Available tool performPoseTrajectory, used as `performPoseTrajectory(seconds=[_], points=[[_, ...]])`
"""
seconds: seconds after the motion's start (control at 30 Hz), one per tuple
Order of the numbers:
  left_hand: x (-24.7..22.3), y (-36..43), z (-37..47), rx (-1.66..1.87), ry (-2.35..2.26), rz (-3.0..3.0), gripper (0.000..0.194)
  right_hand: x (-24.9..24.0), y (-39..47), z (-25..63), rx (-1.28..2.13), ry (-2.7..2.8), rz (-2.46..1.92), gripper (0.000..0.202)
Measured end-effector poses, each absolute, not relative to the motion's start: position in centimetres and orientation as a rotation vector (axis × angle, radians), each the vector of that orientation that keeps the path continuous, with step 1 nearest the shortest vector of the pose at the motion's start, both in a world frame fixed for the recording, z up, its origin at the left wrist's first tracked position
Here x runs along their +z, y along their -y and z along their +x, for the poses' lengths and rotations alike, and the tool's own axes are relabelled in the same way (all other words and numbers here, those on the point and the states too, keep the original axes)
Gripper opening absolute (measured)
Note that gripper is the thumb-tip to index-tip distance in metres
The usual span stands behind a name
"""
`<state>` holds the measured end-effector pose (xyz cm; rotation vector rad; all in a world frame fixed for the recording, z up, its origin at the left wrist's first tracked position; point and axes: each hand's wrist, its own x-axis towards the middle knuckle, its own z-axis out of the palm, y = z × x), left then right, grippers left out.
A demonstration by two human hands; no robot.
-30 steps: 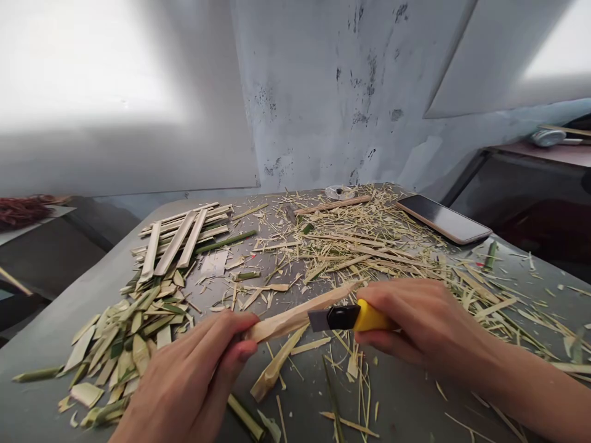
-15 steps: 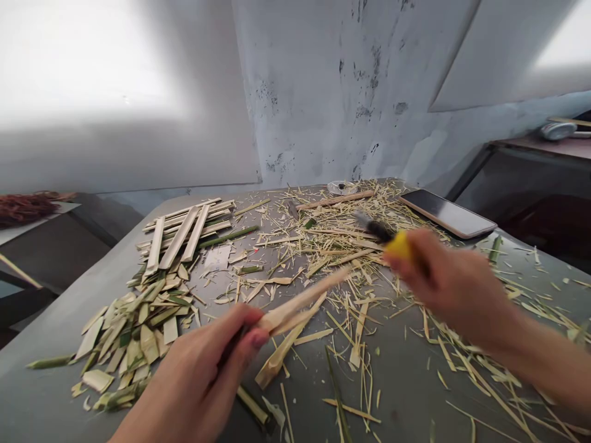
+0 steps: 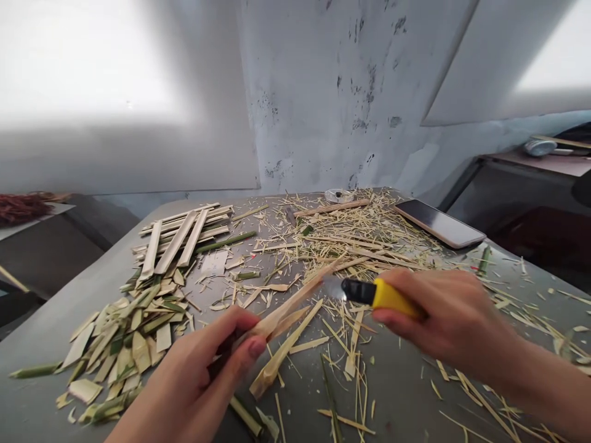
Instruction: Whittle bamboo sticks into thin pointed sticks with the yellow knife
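My left hand point(image 3: 207, 363) is closed round the near end of a pale bamboo strip point(image 3: 295, 300), which points up and away to the right. In my right hand point(image 3: 443, 314) is a utility knife point(image 3: 392, 299) with a yellow handle and black neck. Its blade point(image 3: 333, 288) meets or nearly meets the strip's far part; I cannot tell if it is cutting in. Below the strip, another pale bamboo piece point(image 3: 281, 354) with a wide end lies on the grey table point(image 3: 392, 394).
Bamboo slats point(image 3: 182, 240) are stacked at the left, with a heap of offcuts point(image 3: 124, 351) nearer me. Thin shavings point(image 3: 364, 246) cover the middle and right. A phone point(image 3: 438, 223) lies at the far right, a hammer point(image 3: 332, 208) and a clear spool point(image 3: 339, 195) near the wall.
My right hand has brought the knife down and toward me, so its blade is now at the strip. The left hand keeps its hold. The view has shifted slightly.
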<state>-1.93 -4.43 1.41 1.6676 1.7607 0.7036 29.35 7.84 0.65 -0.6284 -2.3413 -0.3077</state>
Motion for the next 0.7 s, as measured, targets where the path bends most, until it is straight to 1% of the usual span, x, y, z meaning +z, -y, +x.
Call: performPoseTrajectory(seconds=[0.1,0.23,0.3,0.37,0.47,0.53,0.7], points=[[1.3,4.4,-2.1,0.703,-1.709,1.656,0.043,0.1,-7.2,28.2,-0.308,2.392,-0.607,0.031],[1.0,4.5,-2.1,0.660,-1.697,1.645,0.047,-0.2,-8.2,28.9,-0.354,2.391,-0.664,0.031],[0.9,4.6,-1.8,0.590,-1.663,1.627,0.049,0.2,-9.8,30.8,-0.335,2.299,-0.896,0.038],[0.8,4.6,-1.6,0.522,-1.597,1.614,0.049,1.0,-11.5,33.2,-0.303,2.102,-1.270,0.047],[0.8,4.4,-1.3,0.507,-1.556,1.591,0.051,2.4,-12.5,35.5,-0.361,1.907,-1.419,0.048],[0.9,4.1,-1.3,0.538,-1.593,1.584,0.052,2.9,-12.0,35.3,-0.332,1.927,-1.363,0.044],[1.2,3.8,-1.7,0.638,-1.707,1.636,0.054,1.7,-9.6,31.4,-0.321,2.266,-0.804,0.033]])
